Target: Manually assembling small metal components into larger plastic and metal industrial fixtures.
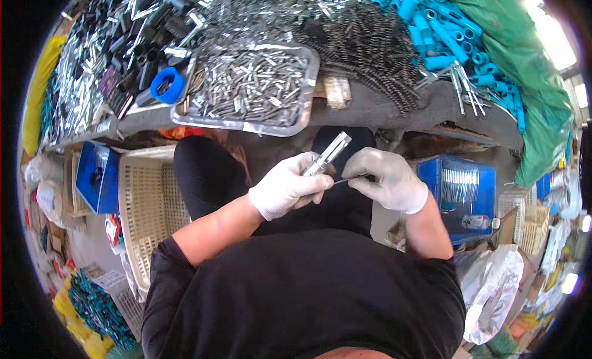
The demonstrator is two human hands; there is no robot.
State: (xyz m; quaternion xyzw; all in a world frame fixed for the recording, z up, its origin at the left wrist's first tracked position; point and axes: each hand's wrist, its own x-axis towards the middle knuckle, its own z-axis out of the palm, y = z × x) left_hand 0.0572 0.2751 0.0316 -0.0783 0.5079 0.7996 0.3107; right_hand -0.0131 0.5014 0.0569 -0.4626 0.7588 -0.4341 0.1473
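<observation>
Over my lap, my left hand (290, 185), in a white glove, is closed around a shiny slotted metal tube (328, 154). The tube tilts up and to the right. Beside it my right hand (388, 181), also gloved in white, pinches a thin dark piece (342, 181) that reaches toward my left thumb. Its exact kind is too small to make out. In front of both hands, a clear plastic tray (283, 130) full of small metal pins (246, 84) sits on the bench edge.
Behind the tray lie dark coil springs (376, 57). Turquoise tubes (441, 32) are heaped at the right, black and silver parts (132, 35) at the left. A blue cup (167, 86) stands beside the tray. A cream basket (145, 217) and blue bins (431, 174) flank my legs.
</observation>
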